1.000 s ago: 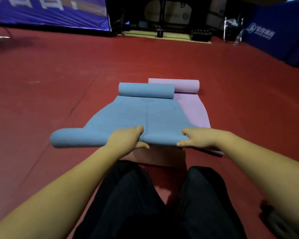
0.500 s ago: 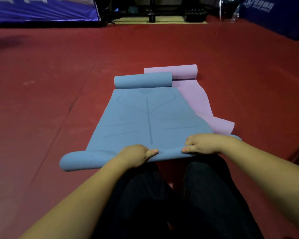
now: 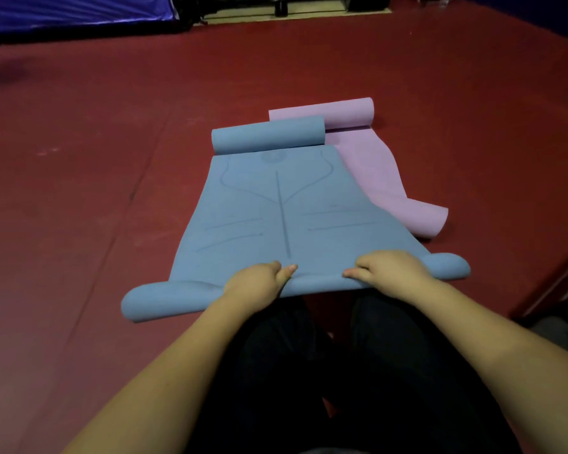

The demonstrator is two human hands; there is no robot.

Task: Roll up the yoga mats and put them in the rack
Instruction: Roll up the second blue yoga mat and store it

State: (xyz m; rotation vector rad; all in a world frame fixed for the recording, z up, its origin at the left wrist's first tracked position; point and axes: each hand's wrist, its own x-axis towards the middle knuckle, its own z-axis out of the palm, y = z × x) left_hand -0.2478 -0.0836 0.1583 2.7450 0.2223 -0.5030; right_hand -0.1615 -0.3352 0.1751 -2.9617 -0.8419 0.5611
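Note:
A blue yoga mat (image 3: 276,208) with printed alignment lines lies on the red floor in front of my knees. Its far end is curled into a roll and its near edge is curled over. My left hand (image 3: 254,285) grips that near edge left of the mat's centre line, thumb on top. My right hand (image 3: 389,268) grips the same edge further right. A pink yoga mat (image 3: 361,152) lies beside and partly under the blue one on the right, its far end rolled and its near end curled up. No rack is in view.
Red floor (image 3: 95,191) spreads all around. A blue banner (image 3: 73,11) runs along the far left wall, and dark equipment stands at the far middle. A floor edge with a grey object (image 3: 558,326) lies at the right.
The blue mat's near edge has come toward me in both hands, baring more of its printed surface. The pink mat's near end now shows curled at the right. My view has tilted down.

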